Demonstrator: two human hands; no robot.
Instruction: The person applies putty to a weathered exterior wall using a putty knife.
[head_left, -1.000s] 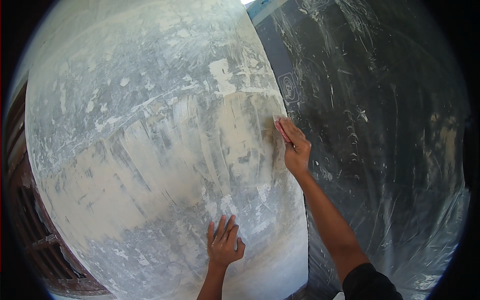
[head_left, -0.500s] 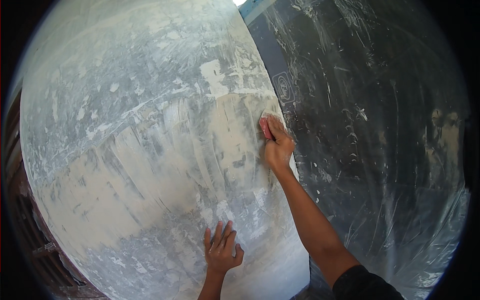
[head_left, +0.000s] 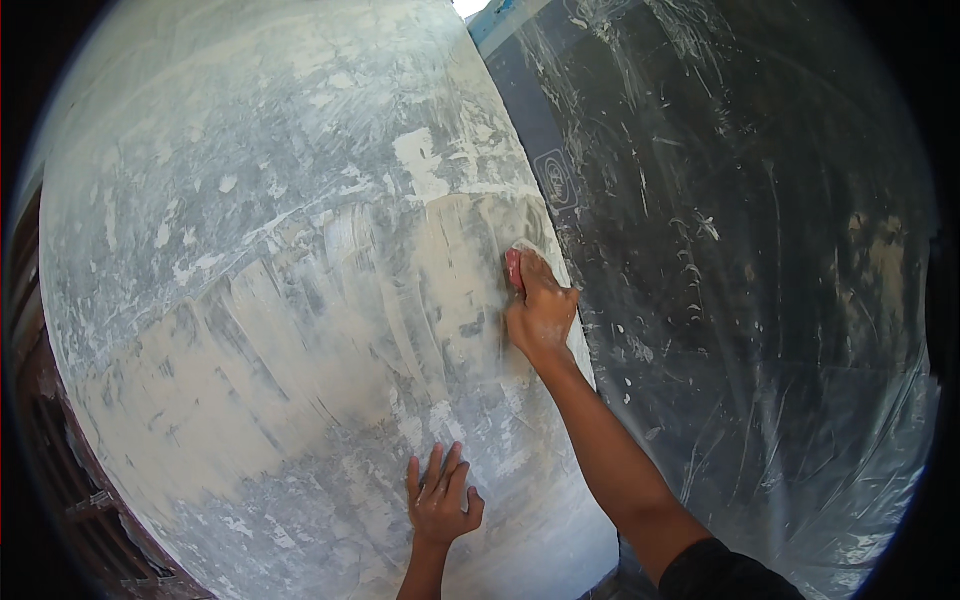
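My right hand (head_left: 543,312) is closed round a putty knife with a red grip (head_left: 515,269), near the right edge of the wall (head_left: 330,300). Its blade is mostly hidden by my fingers and seems pressed to the surface. Under it, a broad beige band of putty (head_left: 290,370) crosses the wall, streaked with grey where the coat is thin. Lower down, my left hand (head_left: 442,503) lies with fingers spread on the grey, patchy surface below that band, holding nothing.
Dark plastic sheeting (head_left: 700,280), splashed with pale smears, hangs along the wall's right edge. At far left stands a reddish-brown slatted frame (head_left: 80,490). Bright light shows through a small gap (head_left: 468,8) at the top.
My right hand has moved down and slightly left along the wall's edge with the putty knife. My left hand has stayed in place.
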